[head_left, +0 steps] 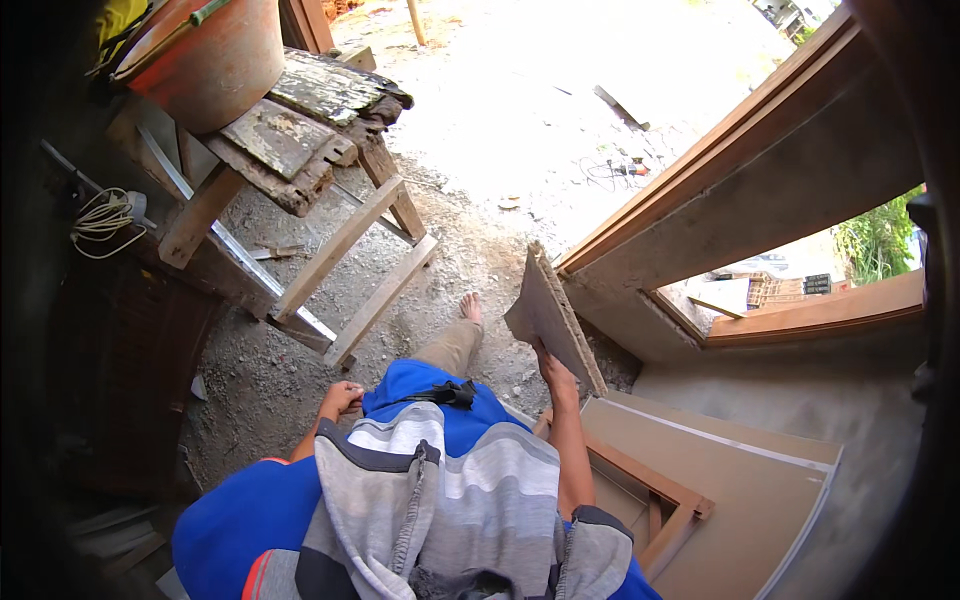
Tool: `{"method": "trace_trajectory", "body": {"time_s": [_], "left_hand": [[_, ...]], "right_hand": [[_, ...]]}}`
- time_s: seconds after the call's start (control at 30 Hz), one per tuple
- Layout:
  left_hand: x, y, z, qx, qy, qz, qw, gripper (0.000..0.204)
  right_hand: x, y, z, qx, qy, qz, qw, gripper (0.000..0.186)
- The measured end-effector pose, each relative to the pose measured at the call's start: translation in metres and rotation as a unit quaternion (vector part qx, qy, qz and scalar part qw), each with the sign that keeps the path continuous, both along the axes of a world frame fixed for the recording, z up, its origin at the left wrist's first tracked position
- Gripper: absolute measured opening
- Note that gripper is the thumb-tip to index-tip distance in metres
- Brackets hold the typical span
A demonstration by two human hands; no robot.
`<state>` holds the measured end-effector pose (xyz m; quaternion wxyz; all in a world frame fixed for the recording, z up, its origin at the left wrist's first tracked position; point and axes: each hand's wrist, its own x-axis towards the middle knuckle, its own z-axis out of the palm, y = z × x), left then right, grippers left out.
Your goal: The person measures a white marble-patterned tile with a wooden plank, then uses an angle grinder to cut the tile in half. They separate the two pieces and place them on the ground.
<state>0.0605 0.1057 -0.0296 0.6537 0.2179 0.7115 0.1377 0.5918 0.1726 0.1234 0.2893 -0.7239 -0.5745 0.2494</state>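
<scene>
My right hand (554,369) grips a grey, rough-edged flat board (550,315), which is held tilted on edge at the right of my legs. Below it, a large beige panel (745,475) and a wooden frame (682,510) lie or lean by the wall. My left hand (345,394) hangs beside my left hip with its fingers curled; whatever it holds, if anything, is too small to make out. My bare foot (472,308) is on the gritty ground.
At the left stands a rough wooden trestle (340,250) carrying an orange bucket (220,65), with a coiled white cable (100,215) nearby. A wooden window frame (810,325) is at the right. Ahead, bright rubble-strewn ground holds a loose plank (620,107) and a corded tool (625,168).
</scene>
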Motion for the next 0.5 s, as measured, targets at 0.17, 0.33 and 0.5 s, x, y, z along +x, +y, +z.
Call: {"method": "trace_trajectory", "body": {"time_s": [0.17, 0.33, 0.5], "left_hand": [[0.059, 0.138, -0.016, 0.056, -0.026, 0.014, 0.998, 0.035], [0.123, 0.267, 0.007, 0.099, -0.053, 0.059, 0.992, 0.032], [0.155, 0.354, 0.029, 0.129, -0.062, 0.078, 0.987, 0.024]], "right_hand": [[0.003, 0.149, 0.016, 0.028, -0.007, 0.102, 0.994, 0.031], [0.047, 0.289, 0.005, 0.11, -0.035, 0.194, 0.974, 0.03], [0.088, 0.426, -0.036, 0.012, 0.078, 0.108, 0.991, 0.038]]}}
